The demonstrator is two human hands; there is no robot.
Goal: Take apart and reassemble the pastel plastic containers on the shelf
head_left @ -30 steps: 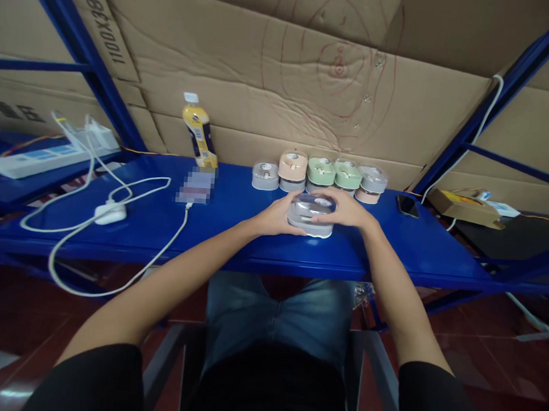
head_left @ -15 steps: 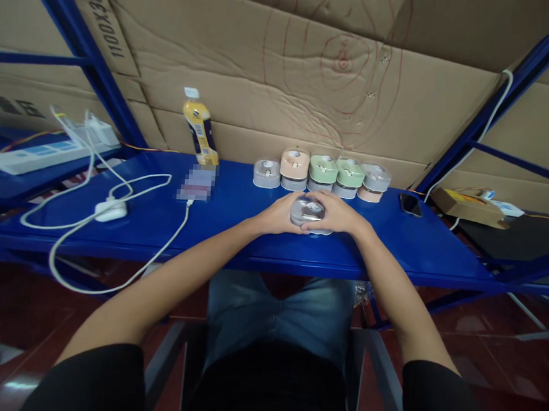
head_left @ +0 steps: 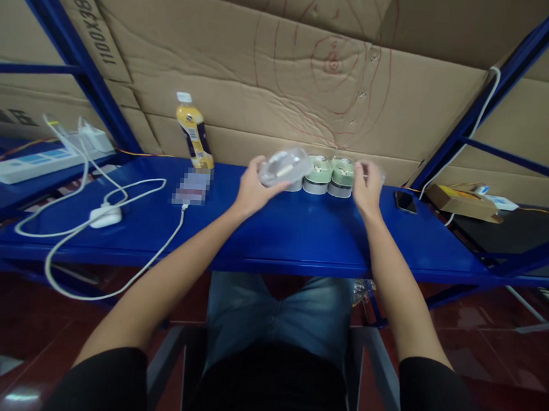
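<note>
My left hand [head_left: 253,190] holds a small grey box with a clear lid [head_left: 283,167], lifted and tilted over the left end of the row of small boxes at the back of the blue shelf [head_left: 301,232]. Two green boxes [head_left: 331,174] of that row show between my hands. My right hand [head_left: 367,187] reaches the right end of the row, fingers curled round the clear-lidded box [head_left: 379,173] there, which it mostly hides. The boxes under the lifted one are hidden.
A yellow drink bottle [head_left: 193,131] stands at the back left. A white charger and cable [head_left: 103,215] lie on the left, a power strip [head_left: 35,160] beyond. A dark phone [head_left: 405,202] lies right of the row. Cardboard sheets line the back.
Both hands left the front of the shelf. The left carried the grey box up and back to the row. The right let go of it and went to the row's right end.
</note>
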